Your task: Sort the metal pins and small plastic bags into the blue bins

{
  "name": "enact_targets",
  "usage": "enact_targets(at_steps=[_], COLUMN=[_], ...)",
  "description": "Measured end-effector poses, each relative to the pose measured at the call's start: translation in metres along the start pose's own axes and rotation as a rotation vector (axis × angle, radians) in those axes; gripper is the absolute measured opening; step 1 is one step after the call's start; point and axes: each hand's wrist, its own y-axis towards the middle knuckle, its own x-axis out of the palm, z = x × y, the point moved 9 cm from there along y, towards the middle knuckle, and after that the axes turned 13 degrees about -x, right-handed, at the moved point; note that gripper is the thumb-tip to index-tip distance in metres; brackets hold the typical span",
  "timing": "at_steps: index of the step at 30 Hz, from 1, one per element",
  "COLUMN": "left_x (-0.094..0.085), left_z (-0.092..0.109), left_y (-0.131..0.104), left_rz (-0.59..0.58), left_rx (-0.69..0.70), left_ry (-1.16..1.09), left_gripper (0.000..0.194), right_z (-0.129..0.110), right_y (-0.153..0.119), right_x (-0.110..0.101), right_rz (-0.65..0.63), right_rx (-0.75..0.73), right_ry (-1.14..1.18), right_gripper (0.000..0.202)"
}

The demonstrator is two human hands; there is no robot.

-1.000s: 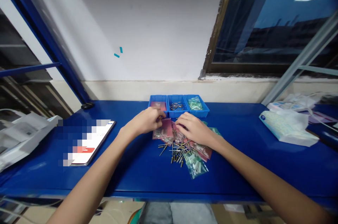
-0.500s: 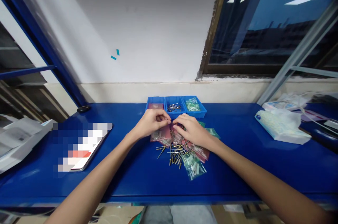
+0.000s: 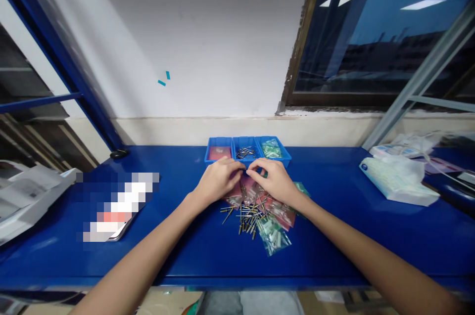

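Observation:
My left hand (image 3: 221,180) and my right hand (image 3: 273,179) meet fingertip to fingertip just in front of the bins, fingers pinched; whatever they hold is too small to make out. Below them lies a pile of metal rivets (image 3: 248,218), with pink bags (image 3: 282,215) and a green bag (image 3: 273,236) of small parts. Behind stand three joined blue bins: the left bin (image 3: 219,160) holds a pink bag, the middle bin (image 3: 245,157) loose rivets, the right bin (image 3: 280,160) green bags.
On the blue table (image 3: 178,250), a blurred-out phone-like object (image 3: 128,206) lies left and a tissue pack (image 3: 397,184) right. White packaging (image 3: 25,201) sits at the far left, a black mouse (image 3: 118,154) near the back left, cables at the far right.
My left hand has turned and shifted slightly right, uncovering the pink bag in the left bin. The fingers of my right hand have curled further in. The view has shifted slightly.

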Motion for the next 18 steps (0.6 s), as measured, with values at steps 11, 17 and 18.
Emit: enact_targets(at_steps=[11,17,18], left_x=[-0.013,-0.002,-0.002], left_z=[-0.008,-0.017,-0.018], left_y=[0.005,0.006,0.006], left_rz=[0.104,0.008,0.002], left_rx=[-0.107,-0.245,-0.242], left_ry=[-0.316,-0.567,-0.557], left_gripper=[0.011,0.011,0.012], right_z=[0.003,-0.004,-0.005], right_y=[-0.003,-0.001,0.000], right_x=[0.009,0.007,0.006], right_rz=[-0.050,-0.057,-0.052], right_rx=[0.009,-0.019,-0.022], right_ry=[-0.045,-0.061,-0.060], right_gripper=[0.011,0.010,0.011])
